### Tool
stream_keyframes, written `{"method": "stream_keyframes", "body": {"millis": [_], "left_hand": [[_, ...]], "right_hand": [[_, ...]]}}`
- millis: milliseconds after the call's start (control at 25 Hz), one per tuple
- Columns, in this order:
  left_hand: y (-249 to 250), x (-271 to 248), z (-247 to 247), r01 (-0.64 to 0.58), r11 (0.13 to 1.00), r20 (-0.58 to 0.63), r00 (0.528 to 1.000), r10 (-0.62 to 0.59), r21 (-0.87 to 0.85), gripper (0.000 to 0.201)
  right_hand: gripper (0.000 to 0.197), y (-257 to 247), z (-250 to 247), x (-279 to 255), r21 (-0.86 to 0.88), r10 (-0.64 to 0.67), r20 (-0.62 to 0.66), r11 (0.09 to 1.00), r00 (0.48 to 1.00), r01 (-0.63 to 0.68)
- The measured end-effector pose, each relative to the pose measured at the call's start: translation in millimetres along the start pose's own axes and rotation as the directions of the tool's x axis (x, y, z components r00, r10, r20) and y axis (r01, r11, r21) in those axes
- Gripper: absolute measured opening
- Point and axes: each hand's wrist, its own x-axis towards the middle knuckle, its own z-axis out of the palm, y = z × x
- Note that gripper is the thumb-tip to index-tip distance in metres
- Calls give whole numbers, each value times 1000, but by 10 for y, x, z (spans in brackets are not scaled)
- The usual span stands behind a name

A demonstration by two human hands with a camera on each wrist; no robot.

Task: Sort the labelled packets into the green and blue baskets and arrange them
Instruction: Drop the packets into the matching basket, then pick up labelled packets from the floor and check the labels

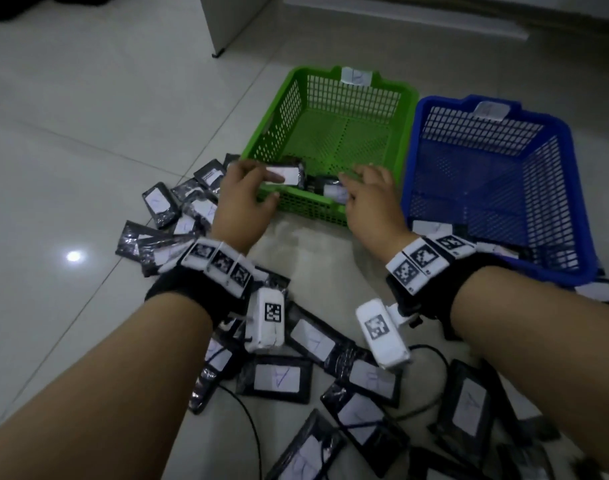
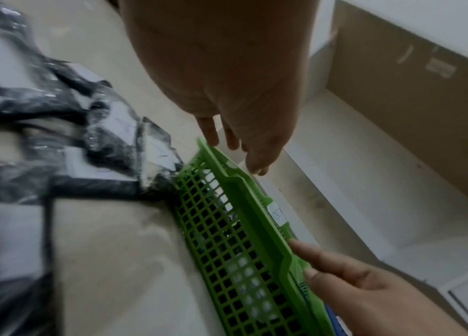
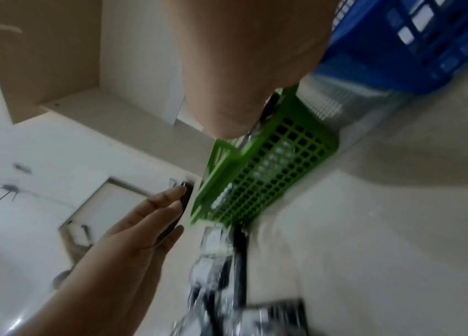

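The green basket (image 1: 409, 109) sits on the floor with the blue basket (image 1: 573, 161) to its right. Each carries a white tag on its far rim. Two black packets lie in the green basket by its near wall: one (image 1: 292, 169) at the left corner, one (image 1: 325, 188) nearer the middle. My left hand (image 1: 277, 187) reaches over the near wall and lays straight fingers on the left packet's white label. My right hand (image 1: 348, 192) touches the other packet with spread fingers. The left wrist view shows straight fingers (image 2: 211, 136) above the green rim (image 2: 238, 179).
Many black packets with white lettered labels (image 1: 279, 375) lie scattered on the tiled floor to my left and in front of me. Some packets (image 1: 431, 226) rest in the blue basket's near end. A black cable (image 1: 247, 420) runs among them. A white cabinet (image 1: 227, 19) stands behind.
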Motion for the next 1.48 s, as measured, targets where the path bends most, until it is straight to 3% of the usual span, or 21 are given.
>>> {"method": "stream_keyframes", "body": {"millis": [80, 160, 200, 240, 320, 400, 520, 640, 720, 840, 960, 1080, 1200, 1320, 1480], "left_hand": [[-13, -470, -113, 122, 992, 36, 992, -121, -23, 11], [-53, -926, -150, 250, 968, 124, 961, -248, -2, 11], [-85, -1140, -155, 268, 962, 163, 948, -272, 45, 22], [-100, -1311, -156, 263, 960, 211, 937, -278, 99, 38], [-92, -1536, -159, 272, 944, 288, 904, -317, 187, 66], [-86, -1640, -139, 293, 919, 308, 878, -367, 262, 79], [-47, -1615, -96, 353, 886, 273, 858, -435, 302, 73], [34, -1510, -69, 374, 896, 210, 881, -423, 238, 60], [115, -1395, -72, 339, 931, 151, 921, -358, 135, 56], [270, -1171, -88, 300, 954, 66, 951, -301, 26, 57], [412, -960, -99, 292, 955, -12, 956, -293, -54, 57], [490, -751, -110, 272, 955, -38, 960, -278, -115, 55], [511, -596, -113, 251, 958, -40, 965, -258, -137, 55], [544, -535, -78, 220, 969, -20, 974, -224, -115, 56], [595, -467, 40, 193, 973, -4, 981, -195, -123, 55]], "right_hand": [[33, -128, 48, -350, 180, -100, -115, 976, 988, 120], [24, -210, 146, -758, 327, -137, 10, 937, 991, 126], [20, -239, 216, -960, 359, -121, 131, 931, 984, 66], [21, -254, 283, -1136, 340, -85, 256, 940, 963, -7], [42, -267, 400, -1403, 168, 2, 447, 982, 895, -86], [57, -299, 480, -1538, 33, 45, 494, 997, 868, -71], [54, -335, 529, -1504, 8, 86, 501, 995, 861, -104], [37, -309, 451, -1311, 70, 115, 587, 979, 802, -192], [25, -265, 299, -1169, 180, 95, 574, 954, 813, -239], [18, -224, -7, -969, 403, 87, 428, 873, 900, -276], [22, -240, -347, -628, 514, 95, 215, 836, 972, -195], [34, -176, -535, -155, 526, 98, 75, 841, 992, -123], [45, -50, -413, 168, 479, 168, 80, 858, 982, -186], [44, 69, -221, 215, 388, 166, 171, 895, 971, -221], [41, 175, -280, 103, 237, 122, 207, 956, 971, -171]]}}
